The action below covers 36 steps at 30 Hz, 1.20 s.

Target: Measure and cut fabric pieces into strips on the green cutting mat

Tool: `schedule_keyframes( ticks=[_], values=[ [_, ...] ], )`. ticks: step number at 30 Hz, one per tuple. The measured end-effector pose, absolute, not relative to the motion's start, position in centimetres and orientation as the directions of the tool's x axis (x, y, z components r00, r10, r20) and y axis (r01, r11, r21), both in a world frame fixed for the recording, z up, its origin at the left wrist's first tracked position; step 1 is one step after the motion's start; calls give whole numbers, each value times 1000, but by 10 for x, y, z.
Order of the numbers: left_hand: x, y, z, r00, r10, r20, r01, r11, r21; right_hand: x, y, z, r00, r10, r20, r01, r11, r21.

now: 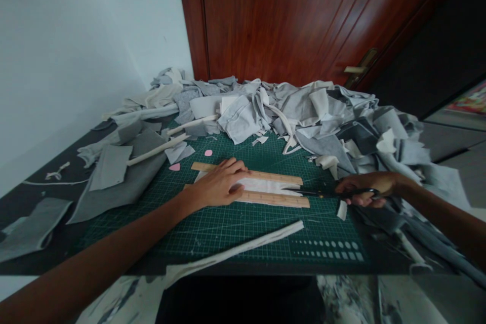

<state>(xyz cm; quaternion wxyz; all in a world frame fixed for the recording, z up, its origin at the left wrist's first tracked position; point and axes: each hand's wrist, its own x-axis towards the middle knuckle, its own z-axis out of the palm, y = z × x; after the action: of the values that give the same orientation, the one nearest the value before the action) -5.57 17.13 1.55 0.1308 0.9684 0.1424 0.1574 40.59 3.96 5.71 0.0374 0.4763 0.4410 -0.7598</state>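
White cloth (261,185) is held down under two wooden rulers near the middle of the green cutting mat (243,230).
The upper ruler (275,176) and lower ruler (279,198) are pressed by the left hand (222,182), its fingers loosely bent and parted from the thumb; the scissors (319,194) are gripped in the closed right hand (360,190), with the blades set at the cloth's split right end. A narrow strip (246,248) is laid across the mat's front edge and hung over the table's (28,192) front edge. Two pink pieces (208,153) are placed toward the mat's back left corner; grey and white scraps (243,116) are heaped along the back edge.
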Motion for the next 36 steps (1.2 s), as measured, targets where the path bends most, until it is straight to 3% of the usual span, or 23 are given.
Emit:
schedule_keyframes(
  ticks=[6,17,36],
  values=[
    [-56,172,16,909,320,267,235,-923,305,407,35,45,-604,282,-745,417,-686,-597],
    [-56,171,16,908,319,272,236,-925,298,391,46,58,-592,292,-751,450,-654,-608],
    [-56,170,15,905,324,276,244,-926,287,386,52,45,-577,400,-712,431,-592,-681]
  ],
)
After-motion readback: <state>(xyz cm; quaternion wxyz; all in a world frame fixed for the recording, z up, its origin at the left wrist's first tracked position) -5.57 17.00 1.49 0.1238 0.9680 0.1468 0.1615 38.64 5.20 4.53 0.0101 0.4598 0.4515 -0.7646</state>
